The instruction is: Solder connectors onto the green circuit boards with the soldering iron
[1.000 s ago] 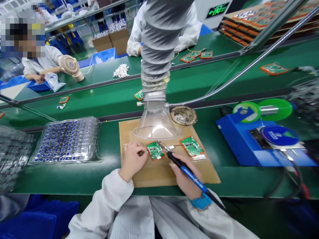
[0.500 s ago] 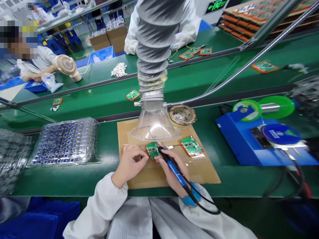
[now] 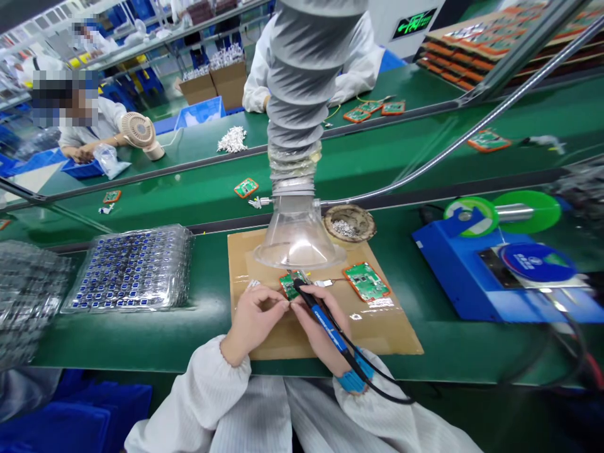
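My right hand (image 3: 325, 314) is wrapped around a soldering iron (image 3: 329, 328) with a blue and black handle, its tip end over a small green circuit board (image 3: 289, 286). Thumb and forefinger of my left hand (image 3: 257, 318) are pinched together at the board's near edge, meeting the right hand's fingertips. Whatever lies in that pinch is too small to make out. The board rests on a brown cardboard sheet (image 3: 264, 346), partly hidden by fingers and iron. To its right lies a second, orange-edged circuit board (image 3: 367, 281), with a white connector (image 3: 323, 284) on a lead between them.
A clear fume hood (image 3: 299, 242) hangs just beyond the hands, beside a round bowl of solder bits (image 3: 349, 223). Stacked clear trays (image 3: 129, 267) stand left, a blue solder feeder (image 3: 453, 270) right. Behind runs a green conveyor (image 3: 198, 195); co-workers sit across it.
My left fingertips have closed into a pinch and come right, against the right hand's fingers. The iron's tip end has shifted slightly left over the board. A board on the conveyor has moved left.
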The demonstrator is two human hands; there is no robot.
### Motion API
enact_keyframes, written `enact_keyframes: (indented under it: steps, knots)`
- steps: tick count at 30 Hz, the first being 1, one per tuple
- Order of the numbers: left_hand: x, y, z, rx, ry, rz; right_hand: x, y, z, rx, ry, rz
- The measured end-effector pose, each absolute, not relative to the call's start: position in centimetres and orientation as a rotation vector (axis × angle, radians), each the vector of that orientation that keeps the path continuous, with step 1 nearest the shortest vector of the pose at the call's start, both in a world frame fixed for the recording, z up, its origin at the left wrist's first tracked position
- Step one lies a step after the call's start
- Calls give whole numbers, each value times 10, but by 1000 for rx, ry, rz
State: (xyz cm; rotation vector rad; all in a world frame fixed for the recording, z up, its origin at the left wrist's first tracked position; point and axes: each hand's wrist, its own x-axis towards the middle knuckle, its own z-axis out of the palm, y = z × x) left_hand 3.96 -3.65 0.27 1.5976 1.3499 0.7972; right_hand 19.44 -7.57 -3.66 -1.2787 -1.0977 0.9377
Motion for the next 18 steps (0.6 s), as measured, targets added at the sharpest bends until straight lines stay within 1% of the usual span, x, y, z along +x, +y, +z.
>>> enact_keyframes:
  steps: [5, 11, 18]
  knots:
    - [42, -28, -7, 1786, 1420, 797, 202, -77, -48, -1352, -1235, 817]
    - [44, -12, -14, 1940, 1604, 599, 234, -86, -53, -1414, -1276, 589]
    - [45, -6, -14, 1924, 1610, 522, 240, -93, -54, -1410, -1284, 580]
